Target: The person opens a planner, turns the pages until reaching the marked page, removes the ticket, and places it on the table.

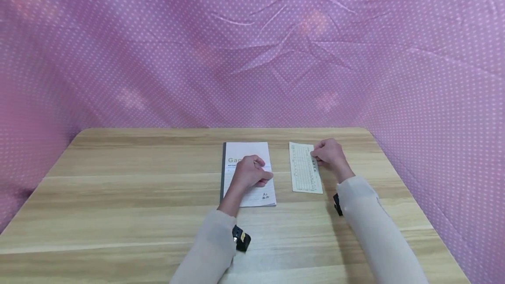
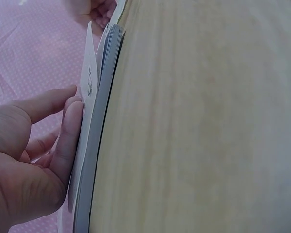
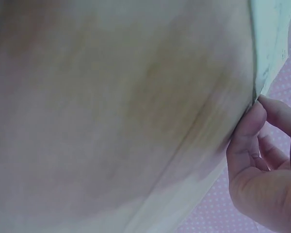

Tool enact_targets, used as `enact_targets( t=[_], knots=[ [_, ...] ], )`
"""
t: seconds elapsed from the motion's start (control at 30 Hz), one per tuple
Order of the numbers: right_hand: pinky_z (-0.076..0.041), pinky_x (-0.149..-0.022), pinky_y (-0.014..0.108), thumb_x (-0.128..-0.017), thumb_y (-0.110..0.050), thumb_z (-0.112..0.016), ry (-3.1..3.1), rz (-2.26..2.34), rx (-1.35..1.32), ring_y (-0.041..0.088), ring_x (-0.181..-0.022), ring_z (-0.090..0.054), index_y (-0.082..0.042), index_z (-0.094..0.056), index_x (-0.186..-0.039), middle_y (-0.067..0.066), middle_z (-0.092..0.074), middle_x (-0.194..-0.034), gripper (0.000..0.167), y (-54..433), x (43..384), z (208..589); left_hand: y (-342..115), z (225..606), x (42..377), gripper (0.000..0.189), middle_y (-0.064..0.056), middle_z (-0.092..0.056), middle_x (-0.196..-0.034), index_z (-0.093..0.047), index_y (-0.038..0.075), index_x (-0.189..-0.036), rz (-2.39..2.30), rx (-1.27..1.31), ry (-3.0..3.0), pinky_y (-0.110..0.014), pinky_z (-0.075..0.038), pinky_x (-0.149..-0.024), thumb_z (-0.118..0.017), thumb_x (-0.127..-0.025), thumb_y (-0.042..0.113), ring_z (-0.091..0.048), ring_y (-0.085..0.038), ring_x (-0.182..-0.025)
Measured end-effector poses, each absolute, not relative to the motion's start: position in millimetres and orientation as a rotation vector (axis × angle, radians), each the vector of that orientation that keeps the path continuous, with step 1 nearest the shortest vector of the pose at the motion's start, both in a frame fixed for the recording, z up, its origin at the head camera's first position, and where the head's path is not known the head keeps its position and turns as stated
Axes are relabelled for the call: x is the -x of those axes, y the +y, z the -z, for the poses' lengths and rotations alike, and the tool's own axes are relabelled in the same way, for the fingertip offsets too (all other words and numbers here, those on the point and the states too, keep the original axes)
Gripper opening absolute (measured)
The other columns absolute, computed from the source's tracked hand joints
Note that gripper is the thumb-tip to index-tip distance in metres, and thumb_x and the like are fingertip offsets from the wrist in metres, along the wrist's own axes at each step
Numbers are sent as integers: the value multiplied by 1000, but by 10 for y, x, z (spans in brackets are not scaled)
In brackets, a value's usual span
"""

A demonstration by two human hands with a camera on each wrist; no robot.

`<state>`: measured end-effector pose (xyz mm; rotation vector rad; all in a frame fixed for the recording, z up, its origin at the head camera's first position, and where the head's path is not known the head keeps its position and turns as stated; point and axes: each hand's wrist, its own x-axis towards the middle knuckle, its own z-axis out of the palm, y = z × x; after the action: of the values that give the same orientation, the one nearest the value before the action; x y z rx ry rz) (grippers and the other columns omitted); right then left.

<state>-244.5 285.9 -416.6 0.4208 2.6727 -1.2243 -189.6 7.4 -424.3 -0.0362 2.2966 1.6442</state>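
A white notebook (image 1: 246, 150) with a grey spine lies on the table, its cover printed with "A5". Over its right side is my left hand (image 1: 251, 173), thumb and fingertips drawn together at the cover's edge. In the left wrist view, the lower corner of the cover (image 2: 90, 63) stands off the pages. Farther right, my right hand (image 1: 330, 154) pinches the right edge of a pale printed slip (image 1: 304, 174) that carries a ruled grid. The right wrist view catches the slip (image 3: 270, 43) between thumb and finger, with the other fingers curled beneath.
Wood-grain table (image 1: 118, 196) lies under everything, with rounded far corners. Pink dotted cloth (image 1: 252, 56) hangs behind it and at both sides. A small black device (image 1: 241, 239) sits at the left wrist, another (image 1: 337, 205) at the right.
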Motion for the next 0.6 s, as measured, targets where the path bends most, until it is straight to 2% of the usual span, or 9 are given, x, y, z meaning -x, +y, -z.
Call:
enact_targets(
  t=[0.3,0.43,0.6],
  knots=[
    [-57,-64,26,-97,-8,-66,2649,1251,-329,16,-69,-60,7,-61,-115,13,-64,-89,24,2853,2420,4102,23,4238,1899,34,-10,-69,-82,-64,1,-111,-1662,-22,2246,-24,-59,-58,-81,-84,9,-67,-15,-62],
    [-58,-69,32,-98,-17,-65,2726,1203,-247,22,-78,-64,5,-58,-119,18,-65,-102,31,2784,2382,4000,-43,4233,1899,35,-9,-67,-80,-63,-1,-114,-1746,-37,2157,-23,-58,-56,-79,-85,10,-65,-15,-60],
    [-59,-83,44,-99,-23,-65,2781,1202,-92,35,-98,-63,6,-59,-123,23,-62,-116,38,2646,2316,3885,-154,4171,1898,33,-9,-63,-75,-64,-2,-115,-1830,-54,2151,-23,-56,-53,-78,-89,12,-61,-15,-57]
  ],
)
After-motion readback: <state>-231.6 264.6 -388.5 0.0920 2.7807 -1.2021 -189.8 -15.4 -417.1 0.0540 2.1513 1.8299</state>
